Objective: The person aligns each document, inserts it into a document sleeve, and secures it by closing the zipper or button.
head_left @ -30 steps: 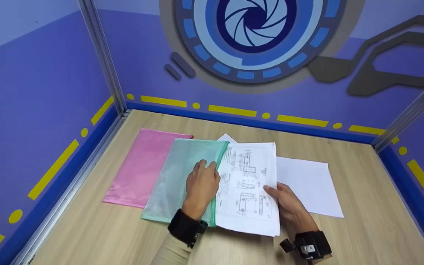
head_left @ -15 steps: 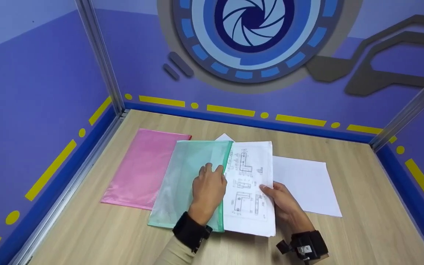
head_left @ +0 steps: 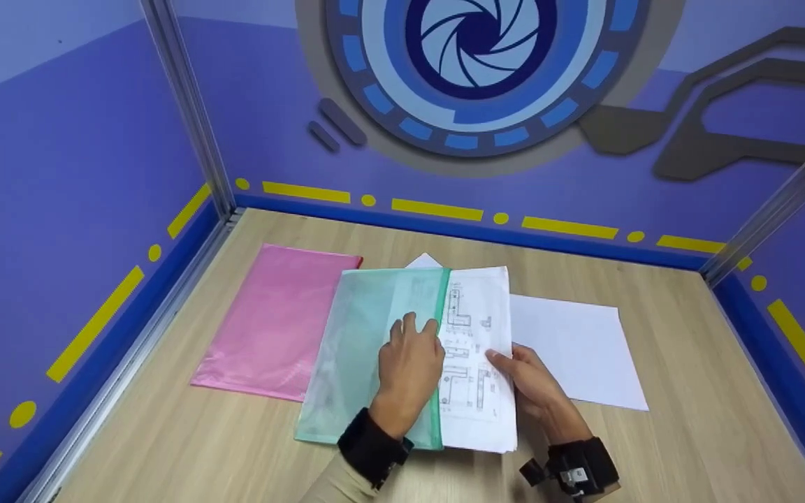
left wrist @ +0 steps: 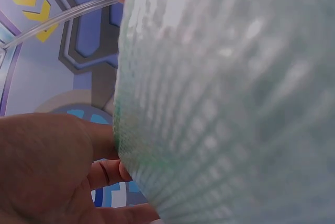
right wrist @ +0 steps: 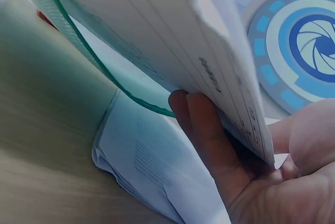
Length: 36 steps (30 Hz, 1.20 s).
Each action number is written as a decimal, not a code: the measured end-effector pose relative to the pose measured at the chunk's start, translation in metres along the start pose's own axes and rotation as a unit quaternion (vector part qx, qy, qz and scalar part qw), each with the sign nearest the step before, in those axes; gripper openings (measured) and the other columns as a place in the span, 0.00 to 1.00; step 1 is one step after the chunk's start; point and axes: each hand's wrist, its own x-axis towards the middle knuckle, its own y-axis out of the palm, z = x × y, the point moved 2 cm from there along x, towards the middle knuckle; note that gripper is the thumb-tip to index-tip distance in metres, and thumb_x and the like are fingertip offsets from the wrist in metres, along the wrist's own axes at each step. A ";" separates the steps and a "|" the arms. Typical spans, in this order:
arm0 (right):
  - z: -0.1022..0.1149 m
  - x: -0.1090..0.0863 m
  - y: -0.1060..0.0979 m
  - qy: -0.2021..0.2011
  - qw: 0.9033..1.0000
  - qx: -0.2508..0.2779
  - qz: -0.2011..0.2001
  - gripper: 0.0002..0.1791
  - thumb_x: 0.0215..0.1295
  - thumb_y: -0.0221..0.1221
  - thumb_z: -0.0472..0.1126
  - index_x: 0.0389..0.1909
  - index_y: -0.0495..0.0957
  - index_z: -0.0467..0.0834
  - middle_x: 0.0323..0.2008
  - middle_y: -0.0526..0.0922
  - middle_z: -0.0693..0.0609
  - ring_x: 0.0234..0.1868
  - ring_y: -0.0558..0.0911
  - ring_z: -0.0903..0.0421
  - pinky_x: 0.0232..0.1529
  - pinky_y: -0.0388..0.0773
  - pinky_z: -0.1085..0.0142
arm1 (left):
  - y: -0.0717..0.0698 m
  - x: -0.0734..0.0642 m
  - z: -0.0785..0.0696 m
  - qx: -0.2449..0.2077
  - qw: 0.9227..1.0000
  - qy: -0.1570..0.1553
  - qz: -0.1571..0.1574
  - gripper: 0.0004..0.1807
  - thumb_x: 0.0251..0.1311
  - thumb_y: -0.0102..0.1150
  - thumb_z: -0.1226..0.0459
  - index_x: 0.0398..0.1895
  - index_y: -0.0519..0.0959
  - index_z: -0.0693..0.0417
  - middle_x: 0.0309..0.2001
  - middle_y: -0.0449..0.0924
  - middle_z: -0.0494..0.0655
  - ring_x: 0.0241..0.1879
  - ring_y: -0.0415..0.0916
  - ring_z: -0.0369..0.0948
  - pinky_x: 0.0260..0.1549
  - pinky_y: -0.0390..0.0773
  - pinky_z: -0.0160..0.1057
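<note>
A translucent green mesh document pouch (head_left: pixel 360 321) lies in the middle of the head view, its green-trimmed opening facing right. My left hand (head_left: pixel 409 367) grips it near that opening with bent fingers; in the left wrist view the mesh (left wrist: pixel 220 88) fills most of the frame beside those fingers. A stack of papers (head_left: pixel 476 426) with technical drawings sits partly inside the pouch, its right part sticking out. My right hand (head_left: pixel 541 384) pinches the stack's right edge, thumb on top and fingers (right wrist: pixel 209 135) underneath, as the right wrist view shows. The inserted part shows faintly through the mesh.
A pink pouch (head_left: pixel 270 321) lies flat at the left, partly under the green one. More white papers (head_left: pixel 577 349) lie on the wooden table (head_left: pixel 696 363) at the right, under the held stack. Patterned walls (head_left: pixel 277 105) and metal posts border the table.
The green pouch and left hand have moved right over the papers, while the right hand has shifted slightly left. Less of the drawings shows outside the pouch now.
</note>
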 end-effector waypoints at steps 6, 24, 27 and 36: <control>0.001 -0.002 0.006 -0.005 1.000 -0.007 0.003 0.24 0.84 0.53 0.41 0.69 0.69 0.28 0.47 0.88 0.39 0.46 0.90 0.44 0.44 0.87 0.58 | 0.000 -0.004 -0.008 -0.006 1.000 0.000 -0.005 0.10 0.73 0.63 0.61 0.52 0.85 0.53 0.56 0.78 0.59 0.50 0.79 0.53 0.32 0.85 0.51; 0.006 -0.006 0.019 -0.009 0.999 -0.033 0.001 0.26 0.83 0.53 0.42 0.72 0.68 0.30 0.48 0.88 0.39 0.46 0.90 0.44 0.44 0.87 0.58 | 0.001 -0.015 -0.028 0.005 1.000 0.016 -0.027 0.12 0.71 0.66 0.61 0.54 0.85 0.50 0.64 0.74 0.61 0.58 0.79 0.59 0.35 0.88 0.53; 0.007 -0.006 0.021 -0.015 0.999 -0.038 0.007 0.25 0.83 0.54 0.42 0.71 0.68 0.31 0.48 0.88 0.38 0.45 0.90 0.44 0.45 0.87 0.57 | 0.002 -0.016 -0.030 0.003 1.000 0.014 -0.013 0.13 0.72 0.65 0.60 0.56 0.84 0.50 0.66 0.73 0.61 0.60 0.78 0.60 0.37 0.87 0.54; 0.007 -0.007 0.027 -0.021 0.999 -0.043 0.018 0.23 0.83 0.53 0.39 0.71 0.69 0.31 0.49 0.87 0.38 0.46 0.90 0.43 0.46 0.87 0.56 | 0.004 -0.019 -0.036 0.009 1.000 0.017 0.006 0.15 0.71 0.67 0.57 0.57 0.84 0.49 0.67 0.73 0.60 0.62 0.77 0.59 0.38 0.87 0.54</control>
